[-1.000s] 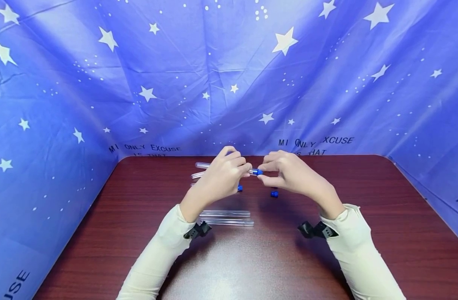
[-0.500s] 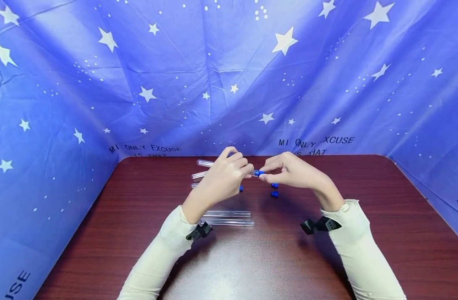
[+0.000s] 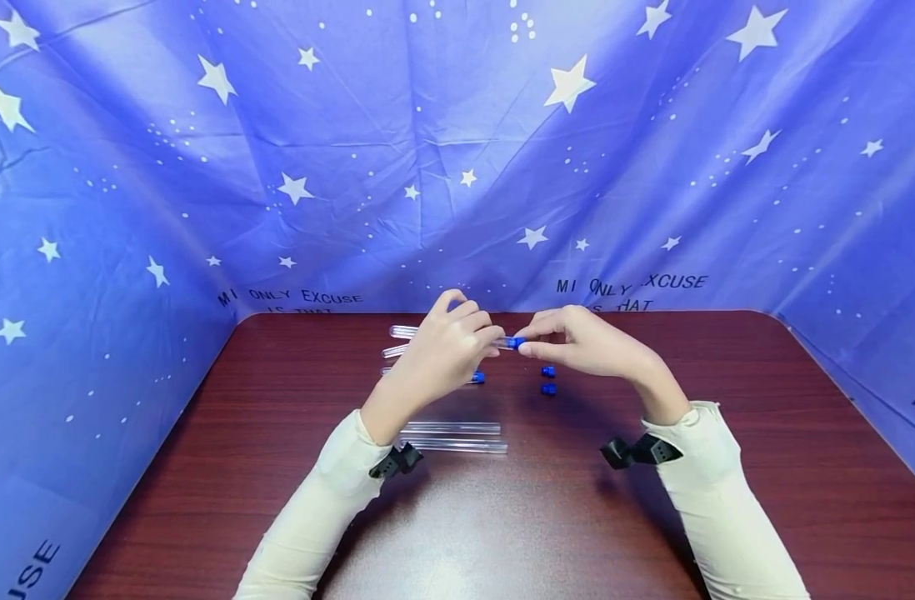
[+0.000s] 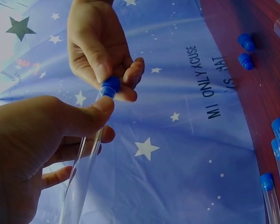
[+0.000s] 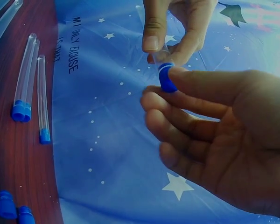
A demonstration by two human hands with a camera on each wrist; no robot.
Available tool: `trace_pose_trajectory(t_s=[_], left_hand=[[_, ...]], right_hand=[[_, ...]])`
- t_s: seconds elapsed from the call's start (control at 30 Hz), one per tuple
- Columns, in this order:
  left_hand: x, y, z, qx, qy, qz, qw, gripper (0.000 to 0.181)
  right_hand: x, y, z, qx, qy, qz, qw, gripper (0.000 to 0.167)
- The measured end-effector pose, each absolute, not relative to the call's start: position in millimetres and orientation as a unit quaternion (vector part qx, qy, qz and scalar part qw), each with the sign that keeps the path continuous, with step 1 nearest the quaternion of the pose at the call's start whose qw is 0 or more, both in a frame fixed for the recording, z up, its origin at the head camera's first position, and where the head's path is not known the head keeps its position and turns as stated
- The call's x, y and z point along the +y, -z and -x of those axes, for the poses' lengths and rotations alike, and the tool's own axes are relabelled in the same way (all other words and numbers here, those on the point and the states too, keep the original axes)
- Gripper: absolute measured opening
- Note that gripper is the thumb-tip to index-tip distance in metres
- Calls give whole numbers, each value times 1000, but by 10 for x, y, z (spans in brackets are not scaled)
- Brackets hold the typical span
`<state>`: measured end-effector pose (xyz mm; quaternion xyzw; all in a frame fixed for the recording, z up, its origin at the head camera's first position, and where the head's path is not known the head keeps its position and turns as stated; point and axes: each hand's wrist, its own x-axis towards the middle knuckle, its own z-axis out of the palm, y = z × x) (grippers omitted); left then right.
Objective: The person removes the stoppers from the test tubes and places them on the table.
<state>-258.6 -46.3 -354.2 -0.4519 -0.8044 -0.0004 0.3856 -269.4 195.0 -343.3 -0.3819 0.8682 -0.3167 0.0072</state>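
My left hand (image 3: 453,346) holds a clear test tube (image 4: 80,186) between thumb and fingers, above the table. At the tube's mouth sits a blue cap (image 5: 167,78), which my right hand (image 3: 581,342) pinches between thumb and forefinger. In the left wrist view the cap (image 4: 110,85) is at the tube's end; how deep it sits is partly hidden by the left thumb. Several capped test tubes (image 5: 43,100) lie on the table beyond and under the left hand. Two loose blue caps (image 3: 548,381) lie below the right hand.
Two uncapped test tubes (image 3: 457,437) lie side by side nearer me, by the left wrist. The dark red wooden table (image 3: 547,517) meets a blue star-printed cloth (image 3: 457,125) at its back and sides.
The right hand has shifted slightly, its fingers now closer together on the cap, and both loose caps show fully below it. The left hand with its tube has hardly moved.
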Motion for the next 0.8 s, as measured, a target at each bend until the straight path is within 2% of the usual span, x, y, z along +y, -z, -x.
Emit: trace_pose_trajectory(t_s=[0.23, 0.8], left_hand=[[-481, 3534, 2598, -798, 15, 450, 401, 16], [-499, 3541, 2593, -823, 21, 424, 376, 10]], right_hand=[[1893, 3462, 2684, 880, 328, 337, -61, 8], [1755, 3506, 2635, 873, 268, 368, -175, 14]])
